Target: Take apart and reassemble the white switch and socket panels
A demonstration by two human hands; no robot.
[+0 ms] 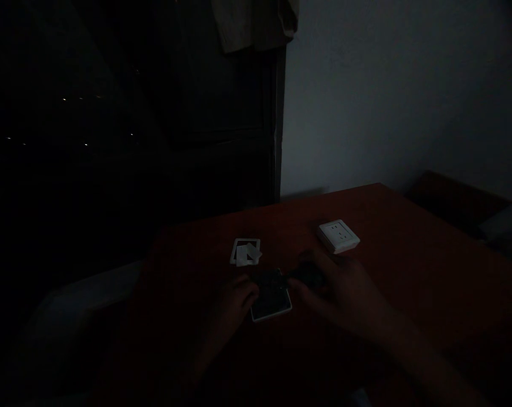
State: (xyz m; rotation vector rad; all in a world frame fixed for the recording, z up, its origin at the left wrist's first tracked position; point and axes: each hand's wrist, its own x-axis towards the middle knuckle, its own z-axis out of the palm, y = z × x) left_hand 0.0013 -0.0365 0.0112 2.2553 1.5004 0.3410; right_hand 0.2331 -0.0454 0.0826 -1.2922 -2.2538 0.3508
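A shallow white-edged box [271, 317] with a dark inside lies on the table near its middle. My left hand [236, 297] is closed at the box's left edge, fingers curled against it. Above the box, my right hand [340, 288] is wrapped round a dark-handled tool [313, 274], its narrow end pointing left over the box. Poor light hides the tool's tip and the dark shape near my left fingers. Just behind the box is a white square frame [232, 253] with pale flat pieces [242, 255] on it.
A white wall socket [339, 234] in a square housing rests on the reddish-brown table [408, 254], beyond my right hand. Behind stand a pale wall [387, 102] and a dark window [86, 113] with small lights. Cloth [256, 25] hangs at the top.
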